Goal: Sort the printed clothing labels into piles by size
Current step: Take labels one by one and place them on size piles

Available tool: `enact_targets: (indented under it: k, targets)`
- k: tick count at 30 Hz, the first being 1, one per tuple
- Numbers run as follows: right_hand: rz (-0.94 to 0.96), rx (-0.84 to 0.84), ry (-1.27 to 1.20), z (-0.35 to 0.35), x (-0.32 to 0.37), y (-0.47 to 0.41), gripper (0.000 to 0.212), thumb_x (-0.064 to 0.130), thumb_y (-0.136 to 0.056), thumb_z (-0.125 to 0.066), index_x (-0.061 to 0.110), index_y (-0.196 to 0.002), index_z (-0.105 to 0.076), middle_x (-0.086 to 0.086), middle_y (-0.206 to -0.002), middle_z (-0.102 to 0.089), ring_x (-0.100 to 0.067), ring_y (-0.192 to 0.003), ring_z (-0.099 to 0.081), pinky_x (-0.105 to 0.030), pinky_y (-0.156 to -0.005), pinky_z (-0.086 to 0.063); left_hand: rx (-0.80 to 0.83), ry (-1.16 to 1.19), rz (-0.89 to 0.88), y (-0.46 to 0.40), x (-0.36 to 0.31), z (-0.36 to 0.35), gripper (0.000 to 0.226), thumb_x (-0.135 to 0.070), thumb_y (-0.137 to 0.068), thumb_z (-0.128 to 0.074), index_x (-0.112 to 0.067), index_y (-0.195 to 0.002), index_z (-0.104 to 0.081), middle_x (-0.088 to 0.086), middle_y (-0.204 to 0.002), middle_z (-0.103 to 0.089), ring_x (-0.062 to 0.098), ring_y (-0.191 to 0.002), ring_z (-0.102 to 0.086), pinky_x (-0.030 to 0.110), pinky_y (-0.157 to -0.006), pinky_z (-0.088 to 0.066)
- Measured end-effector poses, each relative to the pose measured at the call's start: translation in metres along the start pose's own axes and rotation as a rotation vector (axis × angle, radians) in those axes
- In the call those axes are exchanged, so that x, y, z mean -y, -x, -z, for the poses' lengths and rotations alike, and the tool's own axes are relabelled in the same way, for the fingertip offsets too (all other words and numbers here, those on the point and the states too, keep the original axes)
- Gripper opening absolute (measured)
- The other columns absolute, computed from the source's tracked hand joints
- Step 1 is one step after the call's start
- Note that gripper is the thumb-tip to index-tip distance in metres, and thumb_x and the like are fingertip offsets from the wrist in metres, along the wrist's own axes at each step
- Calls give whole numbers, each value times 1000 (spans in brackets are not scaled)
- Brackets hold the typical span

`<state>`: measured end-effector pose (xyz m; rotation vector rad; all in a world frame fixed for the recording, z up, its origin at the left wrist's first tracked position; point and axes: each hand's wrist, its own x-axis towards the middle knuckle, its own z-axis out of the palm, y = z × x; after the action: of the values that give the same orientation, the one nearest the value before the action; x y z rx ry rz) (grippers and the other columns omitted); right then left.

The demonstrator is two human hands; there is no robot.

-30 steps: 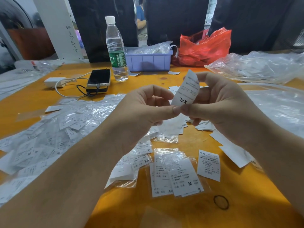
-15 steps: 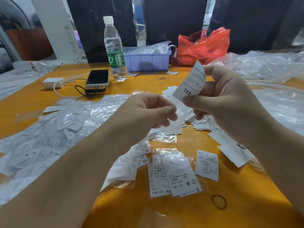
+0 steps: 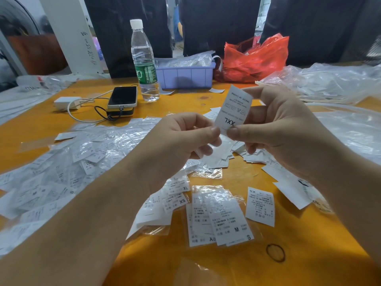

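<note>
One XXL label (image 3: pixel 234 108) stands upright above the orange table (image 3: pixel 185 100), pinched at its lower edge by the right hand (image 3: pixel 276 129) between thumb and curled fingers. The left hand (image 3: pixel 181 141) pinches a second white strip just below it (print not readable). Beneath lie one XL label (image 3: pixel 181 187), two XS labels (image 3: pixel 260 206), and a bagged pile topped M (image 3: pixel 224 219). One water bottle (image 3: pixel 144 62) stands beyond.

White labels (image 3: pixel 234 109), orange table (image 3: pixel 181 104), red bag (image 3: pixel 255 58).
</note>
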<state>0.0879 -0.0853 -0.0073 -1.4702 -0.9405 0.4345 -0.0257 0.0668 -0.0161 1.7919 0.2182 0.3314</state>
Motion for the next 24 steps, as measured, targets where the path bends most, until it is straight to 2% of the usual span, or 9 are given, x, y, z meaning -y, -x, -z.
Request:
enact_targets:
  k: [6, 10, 15, 18, 24]
  targets:
    - [-35, 29, -2, 0, 0, 0, 56, 19, -62, -76, 14, -115, -57, -15, -89, -72, -20, -62, -57, -25, -53, -51, 18, -22, -11, 0, 0, 0, 9, -18, -91, -62, -13, -92, -69, -2, -76, -71, 9, -66, -62, 24, -66, -52]
    - [-60, 21, 7, 4, -2, -1, 30, 4, -78, -71, 8, -108, -65, -12, -88, -72, -15, -60, -57, -26, -56, -53, 14, 8, -4, 0, 0, 0, 10, -16, -92, -61, -14, -88, -69, -1, -74, -71, 10, -63, -61, 22, -63, -53]
    - [-30, 34, 30, 2, -2, 1, 35, 5, -72, -73, 7, -106, -65, -14, -91, -73, -21, -66, -58, -24, -54, -51, 30, 61, -7, 0, 1, -1, 13, -16, -92, -60, -7, -96, -68, 4, -80, -73, 12, -64, -61, 25, -64, -53]
    - [-7, 13, 34, -1, -3, 1, 29, -1, -77, -71, 5, -105, -66, -17, -90, -71, -23, -65, -54, -25, -52, -48, 45, 63, 0, 0, 1, 0, 14, -14, -92, -60, -6, -100, -67, 5, -81, -74, 13, -65, -62, 26, -65, -54]
    - [11, -13, 112, -1, -4, 1, 20, 4, -84, -68, 8, -104, -71, -20, -88, -70, -13, -54, -49, -30, -52, -46, 72, 28, 2, 0, 1, 1, 14, -10, -86, -67, -9, -99, -69, 2, -77, -72, 10, -63, -62, 24, -63, -53]
